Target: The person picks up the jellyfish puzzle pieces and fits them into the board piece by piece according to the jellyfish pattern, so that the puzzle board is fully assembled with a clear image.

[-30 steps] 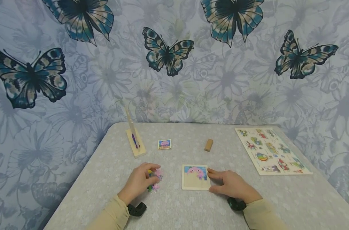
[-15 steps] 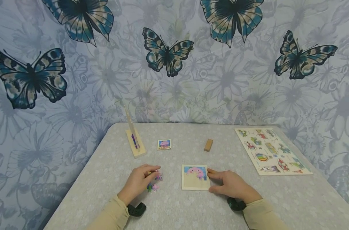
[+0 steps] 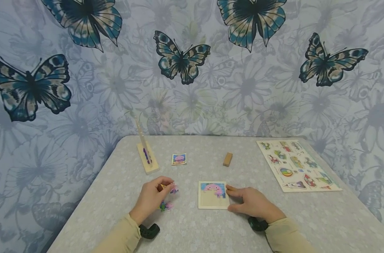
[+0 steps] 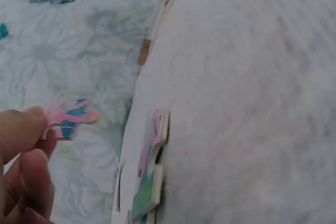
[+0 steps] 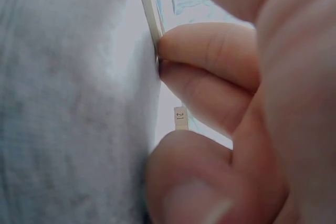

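My left hand (image 3: 150, 197) pinches a pink-and-blue jigsaw piece (image 4: 68, 120) between thumb and fingers, raised off the table in the left wrist view. Below and beside that hand lie several loose jigsaw pieces (image 3: 165, 206), pink and green, partly hidden by it. A square wooden puzzle tray (image 3: 211, 203) lies in front of me; pink and blue pieces fill its upper part, and bare wood shows below. At the tray's right side, my right hand (image 3: 253, 203) touches the edge with its fingertips, thumb lower down near the corner.
A small picture card (image 3: 179, 159) lies behind the tray, beside an upright panel on a wooden base (image 3: 152, 168). Farther right are a brown wooden block (image 3: 228, 159) and a large picture board (image 3: 296, 167). A butterfly-patterned wall covering (image 3: 236, 98) rises behind the table.
My left hand has lifted a jigsaw piece slightly away from the loose ones. The right hand stays at the tray's edge. The head view has shifted a little.
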`<action>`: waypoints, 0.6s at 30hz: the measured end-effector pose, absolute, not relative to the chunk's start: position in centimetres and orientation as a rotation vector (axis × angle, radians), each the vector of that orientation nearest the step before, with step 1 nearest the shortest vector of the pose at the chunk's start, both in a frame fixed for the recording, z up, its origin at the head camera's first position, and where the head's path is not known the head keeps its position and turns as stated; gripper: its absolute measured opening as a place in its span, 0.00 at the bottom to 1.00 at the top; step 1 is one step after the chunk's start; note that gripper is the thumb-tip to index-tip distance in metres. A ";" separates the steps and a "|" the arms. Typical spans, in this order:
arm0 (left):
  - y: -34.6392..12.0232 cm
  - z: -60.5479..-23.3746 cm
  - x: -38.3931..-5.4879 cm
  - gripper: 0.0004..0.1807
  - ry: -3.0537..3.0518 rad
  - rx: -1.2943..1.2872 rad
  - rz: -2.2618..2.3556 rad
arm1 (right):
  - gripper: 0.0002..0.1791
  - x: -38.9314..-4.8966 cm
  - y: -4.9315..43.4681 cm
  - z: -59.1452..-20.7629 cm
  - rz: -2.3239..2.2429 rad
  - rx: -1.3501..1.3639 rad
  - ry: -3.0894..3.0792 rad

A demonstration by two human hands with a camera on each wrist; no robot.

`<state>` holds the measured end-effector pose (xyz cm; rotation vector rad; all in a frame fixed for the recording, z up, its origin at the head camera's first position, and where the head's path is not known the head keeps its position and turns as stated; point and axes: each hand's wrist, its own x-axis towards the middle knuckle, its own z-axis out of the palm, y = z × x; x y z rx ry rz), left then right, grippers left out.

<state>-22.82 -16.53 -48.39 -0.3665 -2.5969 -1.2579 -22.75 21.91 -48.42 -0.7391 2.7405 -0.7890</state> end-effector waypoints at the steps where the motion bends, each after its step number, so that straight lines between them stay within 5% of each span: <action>1: -16.2 -48.0 -22.7 0.08 -2.596 -0.371 -1.280 | 0.38 -22.8 21.9 -48.4 -0.796 -0.739 2.736; 18: -6.5 -45.5 -24.2 0.05 -2.774 -0.593 -1.351 | 0.38 -22.8 21.8 -48.2 -0.806 -0.797 2.749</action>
